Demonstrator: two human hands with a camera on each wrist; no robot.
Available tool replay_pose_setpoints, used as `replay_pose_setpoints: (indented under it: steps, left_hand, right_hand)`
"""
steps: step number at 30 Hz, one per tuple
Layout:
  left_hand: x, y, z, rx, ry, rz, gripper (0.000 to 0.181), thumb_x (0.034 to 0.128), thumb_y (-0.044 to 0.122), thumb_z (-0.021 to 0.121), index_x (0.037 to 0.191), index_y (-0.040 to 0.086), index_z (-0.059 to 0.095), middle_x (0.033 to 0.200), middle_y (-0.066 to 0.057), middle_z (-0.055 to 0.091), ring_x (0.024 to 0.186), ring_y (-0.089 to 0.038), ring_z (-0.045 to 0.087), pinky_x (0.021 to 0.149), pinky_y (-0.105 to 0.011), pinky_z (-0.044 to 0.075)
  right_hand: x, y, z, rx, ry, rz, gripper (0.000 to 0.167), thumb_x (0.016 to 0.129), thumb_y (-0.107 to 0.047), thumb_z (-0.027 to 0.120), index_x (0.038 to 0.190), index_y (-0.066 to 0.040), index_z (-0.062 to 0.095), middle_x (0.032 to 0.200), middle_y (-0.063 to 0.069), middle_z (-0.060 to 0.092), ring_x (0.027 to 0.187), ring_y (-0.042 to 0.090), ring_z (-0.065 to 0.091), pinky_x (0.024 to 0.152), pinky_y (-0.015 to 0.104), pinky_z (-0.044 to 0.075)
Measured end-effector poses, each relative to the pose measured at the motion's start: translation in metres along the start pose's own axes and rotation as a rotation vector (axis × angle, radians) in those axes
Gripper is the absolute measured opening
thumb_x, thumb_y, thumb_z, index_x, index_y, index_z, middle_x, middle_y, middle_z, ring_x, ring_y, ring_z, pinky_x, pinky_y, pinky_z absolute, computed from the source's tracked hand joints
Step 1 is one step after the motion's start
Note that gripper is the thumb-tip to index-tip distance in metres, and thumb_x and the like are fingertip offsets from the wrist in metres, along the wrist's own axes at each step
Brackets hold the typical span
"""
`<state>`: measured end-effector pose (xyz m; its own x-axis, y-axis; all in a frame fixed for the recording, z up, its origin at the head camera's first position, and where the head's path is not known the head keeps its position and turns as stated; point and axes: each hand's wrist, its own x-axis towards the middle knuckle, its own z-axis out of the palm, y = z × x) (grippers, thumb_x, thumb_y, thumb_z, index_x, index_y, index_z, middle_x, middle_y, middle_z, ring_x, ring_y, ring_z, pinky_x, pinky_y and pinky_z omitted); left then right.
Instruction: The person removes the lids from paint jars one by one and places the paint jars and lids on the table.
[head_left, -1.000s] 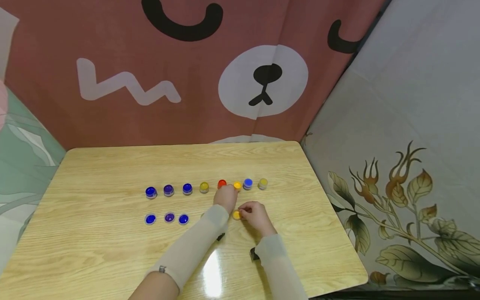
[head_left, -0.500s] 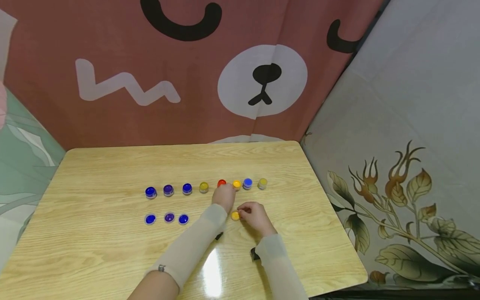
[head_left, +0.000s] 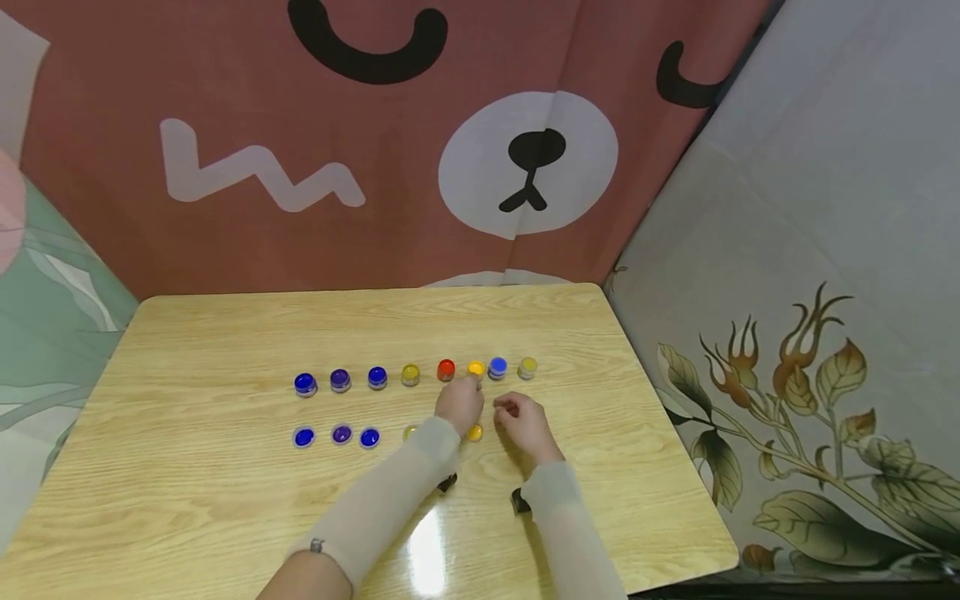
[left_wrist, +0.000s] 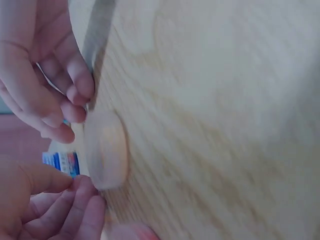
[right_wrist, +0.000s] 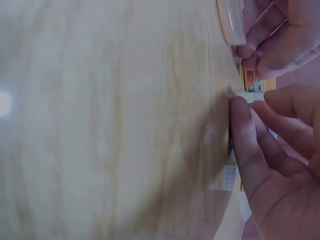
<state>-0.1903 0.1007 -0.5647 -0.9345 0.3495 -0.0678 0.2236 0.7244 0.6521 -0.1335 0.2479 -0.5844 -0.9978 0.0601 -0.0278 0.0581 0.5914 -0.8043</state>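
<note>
In the head view, my left hand (head_left: 459,403) is just in front of the orange-yellow pot (head_left: 476,367), hiding its lower part. Its fingers are loosely curled and I see nothing held in them. To its right, my right hand (head_left: 523,425) hovers low over the table, a gap between thumb and fingers. An orange-yellow lid-like disc (head_left: 475,433) lies flat between the hands, partly covered by the left one. The left wrist view has this clear-sided disc (left_wrist: 106,150) on the wood beside the left fingertips. The red pot (head_left: 446,370) stands left of the orange-yellow one.
A back row of small pots runs across the table (head_left: 225,500), from a blue pot (head_left: 305,384) to an olive pot (head_left: 528,368). Matching discs lie in front: a blue disc (head_left: 303,437), a purple disc (head_left: 342,434) and others. A patterned cloth (head_left: 262,250) hangs behind.
My right hand has let go of the orange-yellow disc and moved slightly right and away from it. My left hand has drawn back and right, uncovering the red pot.
</note>
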Motion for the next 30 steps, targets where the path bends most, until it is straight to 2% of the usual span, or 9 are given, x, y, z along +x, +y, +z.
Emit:
replay_pose_setpoints:
  steps: [6, 8, 11, 15, 18, 22, 30]
  left_hand:
    - [0.000, 0.008, 0.007, -0.041, -0.043, 0.039, 0.036, 0.0957, 0.001, 0.058, 0.131, -0.006, 0.062, 0.121, -0.020, 0.069, 0.110, -0.034, 0.068, 0.095, -0.044, 0.056]
    - [0.001, 0.009, 0.010, -0.062, -0.060, 0.066, 0.045, 0.0954, 0.000, 0.059, 0.140, -0.009, 0.053, 0.129, -0.024, 0.064, 0.109, -0.035, 0.067, 0.098, -0.045, 0.054]
    - [0.002, 0.009, 0.013, -0.083, -0.094, 0.090, 0.060, 0.0964, 0.002, 0.061, 0.150, -0.010, 0.037, 0.144, -0.028, 0.052, 0.122, -0.037, 0.060, 0.107, -0.046, 0.048]
    - [0.002, 0.008, 0.016, -0.098, -0.122, 0.100, 0.067, 0.0980, 0.004, 0.060, 0.154, -0.012, 0.027, 0.155, -0.029, 0.037, 0.141, -0.039, 0.042, 0.117, -0.046, 0.036]
    - [0.002, 0.008, 0.017, -0.104, -0.132, 0.110, 0.067, 0.0982, 0.003, 0.058, 0.154, -0.013, 0.024, 0.158, -0.030, 0.030, 0.145, -0.040, 0.035, 0.120, -0.046, 0.031]
    - [0.003, 0.008, 0.017, -0.107, -0.135, 0.119, 0.067, 0.0977, 0.000, 0.056, 0.154, -0.013, 0.023, 0.159, -0.030, 0.029, 0.145, -0.040, 0.034, 0.120, -0.045, 0.031]
    - [0.003, 0.009, 0.017, -0.108, -0.144, 0.095, 0.066, 0.0984, 0.000, 0.054, 0.155, -0.010, 0.021, 0.160, -0.027, 0.029, 0.146, -0.037, 0.035, 0.120, -0.044, 0.031]
  right_hand:
    - [0.006, 0.006, -0.004, 0.052, 0.103, 0.020, 0.029, 0.093, 0.005, 0.060, 0.122, 0.009, 0.064, 0.107, 0.020, 0.069, 0.097, 0.032, 0.067, 0.086, 0.044, 0.058]
    - [0.009, 0.007, -0.004, 0.068, 0.130, 0.028, 0.034, 0.093, 0.006, 0.059, 0.126, 0.010, 0.062, 0.112, 0.023, 0.068, 0.100, 0.034, 0.066, 0.089, 0.045, 0.057]
    - [0.013, 0.008, -0.004, 0.079, 0.153, 0.045, 0.039, 0.093, 0.006, 0.059, 0.132, 0.010, 0.058, 0.118, 0.024, 0.066, 0.105, 0.035, 0.066, 0.092, 0.045, 0.057]
    - [0.020, 0.007, -0.004, 0.096, 0.139, 0.062, 0.047, 0.093, 0.010, 0.057, 0.139, 0.010, 0.051, 0.128, 0.026, 0.063, 0.113, 0.036, 0.063, 0.098, 0.044, 0.054]
    - [0.024, 0.004, -0.004, 0.103, 0.111, 0.075, 0.052, 0.092, 0.013, 0.055, 0.143, 0.009, 0.047, 0.135, 0.028, 0.059, 0.117, 0.038, 0.061, 0.101, 0.045, 0.053]
    - [0.027, -0.001, -0.004, 0.101, 0.087, 0.088, 0.055, 0.092, 0.013, 0.053, 0.146, 0.008, 0.044, 0.139, 0.028, 0.056, 0.119, 0.039, 0.060, 0.101, 0.046, 0.052]
    - [0.030, -0.001, -0.004, 0.107, 0.078, 0.097, 0.059, 0.090, 0.013, 0.052, 0.148, 0.006, 0.043, 0.142, 0.026, 0.054, 0.116, 0.038, 0.059, 0.097, 0.047, 0.054]
